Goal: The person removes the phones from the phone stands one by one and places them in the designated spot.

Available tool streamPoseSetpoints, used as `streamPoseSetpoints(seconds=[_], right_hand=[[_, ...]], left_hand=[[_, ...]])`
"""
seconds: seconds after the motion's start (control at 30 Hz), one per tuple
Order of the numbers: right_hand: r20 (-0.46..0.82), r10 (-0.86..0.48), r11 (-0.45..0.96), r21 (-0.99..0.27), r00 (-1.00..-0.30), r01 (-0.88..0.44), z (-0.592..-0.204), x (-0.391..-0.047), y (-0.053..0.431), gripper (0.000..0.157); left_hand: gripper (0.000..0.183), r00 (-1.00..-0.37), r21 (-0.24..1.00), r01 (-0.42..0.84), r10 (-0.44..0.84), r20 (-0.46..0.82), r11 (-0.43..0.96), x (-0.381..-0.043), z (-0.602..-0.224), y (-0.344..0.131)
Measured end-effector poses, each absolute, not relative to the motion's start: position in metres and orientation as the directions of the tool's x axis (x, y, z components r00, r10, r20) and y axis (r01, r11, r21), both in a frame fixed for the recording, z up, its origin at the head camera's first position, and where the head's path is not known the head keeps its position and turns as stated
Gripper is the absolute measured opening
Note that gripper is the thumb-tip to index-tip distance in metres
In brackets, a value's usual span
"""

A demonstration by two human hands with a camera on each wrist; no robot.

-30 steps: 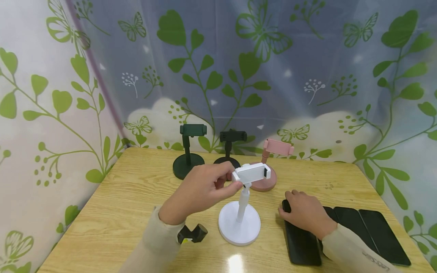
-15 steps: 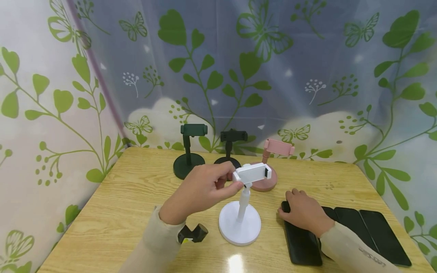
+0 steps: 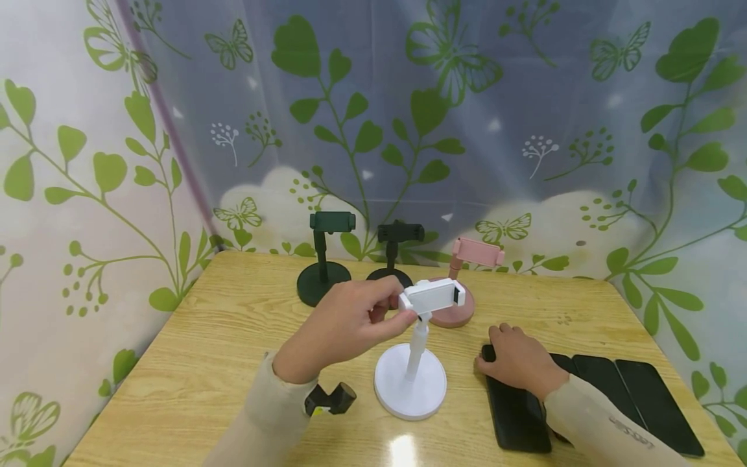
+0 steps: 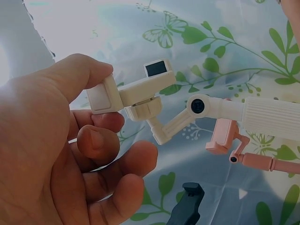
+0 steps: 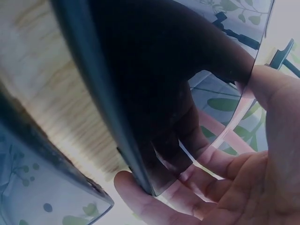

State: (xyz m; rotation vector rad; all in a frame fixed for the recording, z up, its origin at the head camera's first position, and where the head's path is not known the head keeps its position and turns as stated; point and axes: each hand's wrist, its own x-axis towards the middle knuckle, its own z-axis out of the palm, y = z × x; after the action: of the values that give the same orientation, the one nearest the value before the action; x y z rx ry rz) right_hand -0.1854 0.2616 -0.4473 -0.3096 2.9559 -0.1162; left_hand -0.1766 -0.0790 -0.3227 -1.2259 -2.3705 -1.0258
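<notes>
A white phone stand [image 3: 410, 386] with a round base stands upright on the table. My left hand [image 3: 344, 321] pinches the left end of its clamp between thumb and index finger. The left wrist view shows the thumb on top of the white clamp end [image 4: 101, 96], the other fingers loosely bent below. At the right, my right hand [image 3: 522, 363] grips the far end of the leftmost black smartphone [image 3: 518, 421]. In the right wrist view the thumb lies at one edge of the glossy screen [image 5: 136, 70], fingertips [image 5: 129, 183] at the opposite edge.
Behind stand a dark green phone stand [image 3: 323, 283], a black one [image 3: 392, 250] and a pink one [image 3: 475, 253]. More black smartphones [image 3: 659, 405] lie side by side under and beyond my right forearm. A black wrist device [image 3: 329, 399] sits at my left cuff. Patterned cloth [image 3: 373, 130] hangs behind the table.
My right forearm has shifted slightly to the left, its hand still at the phone's far end. The left hand keeps its pinch on the white clamp.
</notes>
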Motion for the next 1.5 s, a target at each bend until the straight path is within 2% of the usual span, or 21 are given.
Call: streamPoseSetpoints(seconds=[0.27, 0.5, 0.93, 1.03, 1.2, 1.33, 1.43, 1.5], right_hand=[[-0.167, -0.209, 0.977, -0.084, -0.964, -0.198, -0.448, -0.191, 0.262, 0.065], [-0.172, -0.253, 0.967, -0.074, -0.952, -0.244, -0.446, -0.192, 0.263, 0.055], [-0.184, -0.288, 0.958, -0.060, -0.940, -0.281, -0.447, -0.193, 0.265, 0.056], [-0.163, -0.306, 0.952, -0.056, -0.938, -0.301, -0.445, -0.195, 0.264, 0.049], [-0.004, -0.359, 0.926, -0.123, -0.933, -0.356, -0.426, -0.197, 0.259, 0.018], [0.192, -0.380, 0.878, -0.234, -0.905, -0.418, -0.393, -0.194, 0.247, 0.012], [0.369, -0.377, 0.814, -0.305, -0.850, -0.494, -0.366, -0.188, 0.237, 0.002], [0.480, -0.374, 0.754, -0.340, -0.794, -0.562, -0.351, -0.184, 0.233, 0.009]], left_hand=[[0.014, -0.605, 0.472, 0.792, 0.596, 0.527, 0.387, -0.177, -0.323, -0.079], [0.013, -0.606, 0.479, 0.791, 0.598, 0.525, 0.381, -0.177, -0.323, -0.079], [0.014, -0.606, 0.472, 0.792, 0.600, 0.523, 0.388, -0.177, -0.324, -0.078], [0.014, -0.609, 0.476, 0.789, 0.600, 0.519, 0.390, -0.177, -0.323, -0.078], [0.015, -0.617, 0.483, 0.782, 0.598, 0.512, 0.394, -0.176, -0.322, -0.078], [0.016, -0.619, 0.484, 0.780, 0.600, 0.506, 0.397, -0.176, -0.322, -0.078], [0.017, -0.619, 0.483, 0.781, 0.601, 0.506, 0.397, -0.176, -0.322, -0.078], [0.017, -0.618, 0.481, 0.782, 0.600, 0.508, 0.397, -0.176, -0.323, -0.078]])
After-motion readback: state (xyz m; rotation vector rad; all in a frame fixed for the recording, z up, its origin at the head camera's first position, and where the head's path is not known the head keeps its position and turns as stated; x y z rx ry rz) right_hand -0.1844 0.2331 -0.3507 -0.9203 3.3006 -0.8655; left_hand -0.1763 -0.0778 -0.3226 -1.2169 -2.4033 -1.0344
